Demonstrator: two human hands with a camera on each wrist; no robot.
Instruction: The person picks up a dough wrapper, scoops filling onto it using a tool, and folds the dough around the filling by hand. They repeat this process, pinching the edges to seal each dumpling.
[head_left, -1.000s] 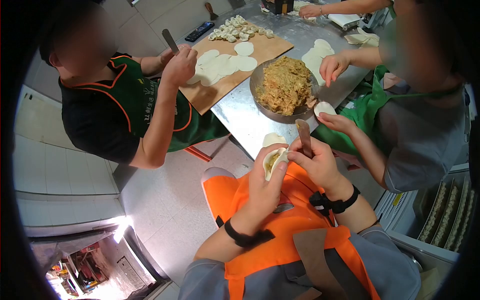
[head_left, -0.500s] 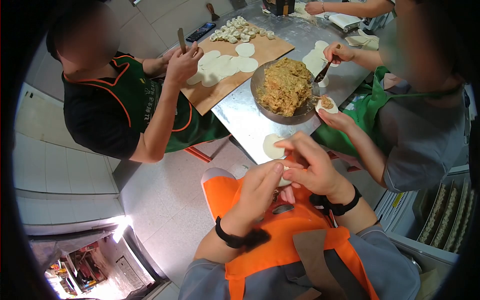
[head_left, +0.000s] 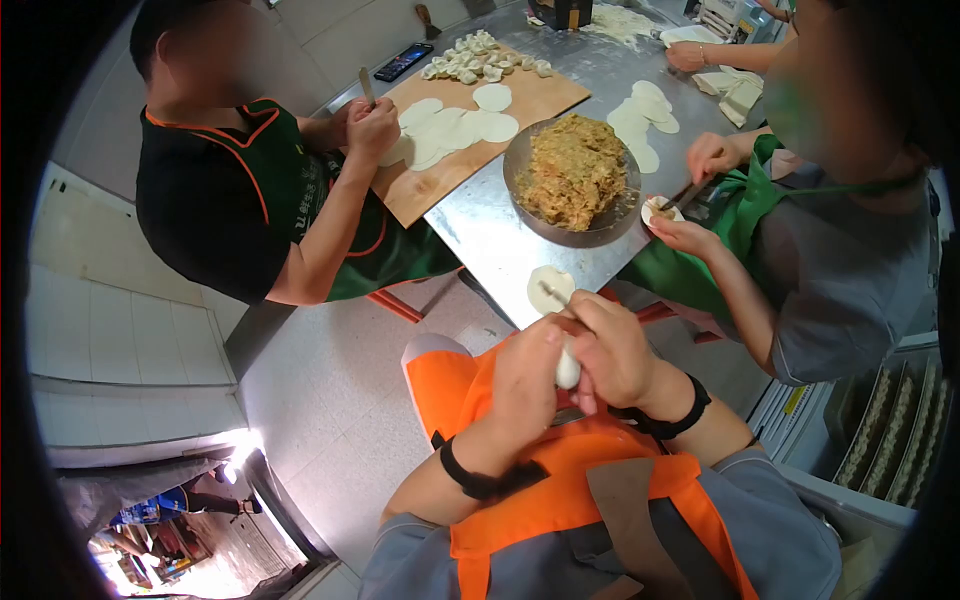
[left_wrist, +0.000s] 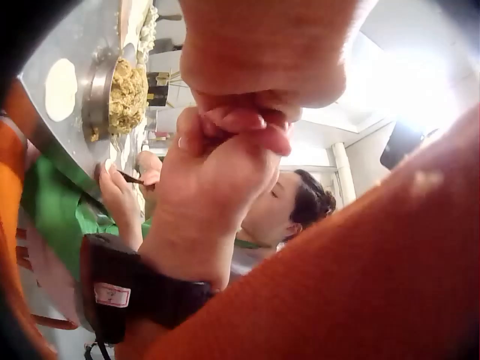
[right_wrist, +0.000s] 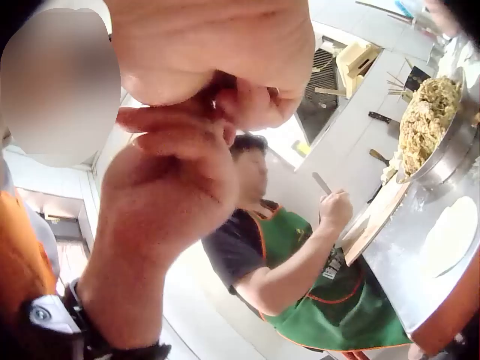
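Above the orange apron, both hands close in around a white dumpling, and only its rounded end shows between them. My left hand grips it from the left, thumb on top. From the other side my right hand squeezes the dumpling, its fingers wrapped close to the left ones. A thin filling spatula sticks out of the right hand toward a round dough wrapper on the table corner. In both wrist views the hands hide the dumpling.
A metal bowl of minced filling stands on the steel table. Wrappers and finished dumplings lie on a wooden board. People work at left and right, the right one filling a wrapper.
One second ago the dumpling was partly open with filling showing; now both hands cover it, pressed together. The spatula has tipped from upright toward the table. The person at right has taken up filling.
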